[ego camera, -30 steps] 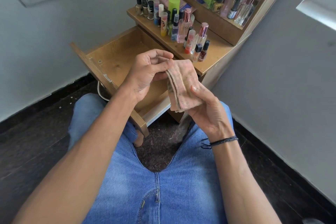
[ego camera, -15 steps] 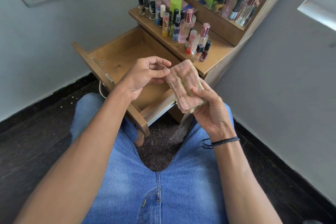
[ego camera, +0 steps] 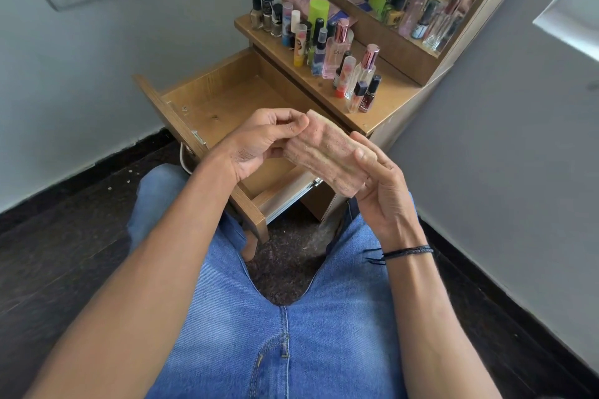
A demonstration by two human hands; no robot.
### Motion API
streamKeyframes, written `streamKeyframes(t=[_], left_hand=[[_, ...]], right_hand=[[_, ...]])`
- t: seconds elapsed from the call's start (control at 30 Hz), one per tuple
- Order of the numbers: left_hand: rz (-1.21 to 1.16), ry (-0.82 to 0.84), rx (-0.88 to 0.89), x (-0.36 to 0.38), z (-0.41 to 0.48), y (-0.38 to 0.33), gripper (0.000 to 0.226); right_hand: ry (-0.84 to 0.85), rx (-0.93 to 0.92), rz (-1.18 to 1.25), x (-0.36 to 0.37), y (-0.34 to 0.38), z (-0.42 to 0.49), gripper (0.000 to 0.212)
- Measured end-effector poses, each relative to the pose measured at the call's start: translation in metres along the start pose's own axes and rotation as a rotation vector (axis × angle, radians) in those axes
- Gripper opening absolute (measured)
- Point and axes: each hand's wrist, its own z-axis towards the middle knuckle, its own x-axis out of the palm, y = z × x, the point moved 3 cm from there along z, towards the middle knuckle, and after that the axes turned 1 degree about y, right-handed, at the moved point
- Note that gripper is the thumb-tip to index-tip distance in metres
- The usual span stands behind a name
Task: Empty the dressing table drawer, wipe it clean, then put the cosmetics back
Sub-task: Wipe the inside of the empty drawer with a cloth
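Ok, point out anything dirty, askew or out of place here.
The cloth, gripped by the left hand and right hand, looks stained greenish-brown. Pale crumbs dot the floor by the wall. Drawer and bottles look fine.

The wooden drawer (ego camera: 210,107) stands pulled far out from the dressing table, its bare light-brown floor showing and a metal runner visible along its right side. A folded pinkish-tan cloth (ego camera: 327,155), ribbed and flecked with dirt, is held above the drawer's front right part, its upper left end pinched by the left hand (ego camera: 259,142) and its lower right end gripped by the right hand (ego camera: 382,191). The cosmetics (ego camera: 324,48), nail polishes, slim tubes and clear perfume bottles with rose-gold caps, stand upright in a close cluster on the table top (ego camera: 389,100), a pink can lying on its side behind them.
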Motion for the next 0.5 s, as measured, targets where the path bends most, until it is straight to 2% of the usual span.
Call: streamKeyframes(t=[0.17,0.3,0.4,0.5], left_hand=[[0.031,-0.051,0.044,0.0031,0.0010,-0.0029,0.008],[0.065,-0.104,0.025,0.0053,0.0028,-0.0026,0.005],[0.061,-0.128,-0.012,0.0059,0.0037,-0.0002,0.009],[-0.016,-0.132,-0.076,0.0038,0.0032,0.0027,0.011]], right_hand=[[-0.109,-0.058,-0.075,-0.0020,-0.0024,0.0010,0.041],[-0.194,-0.176,-0.137,-0.0034,-0.0031,0.0029,0.037],[-0.193,-0.222,-0.157,-0.0004,-0.0040,0.0005,0.033],[-0.132,-0.142,-0.104,-0.0006,-0.0030,-0.0011,0.034]])
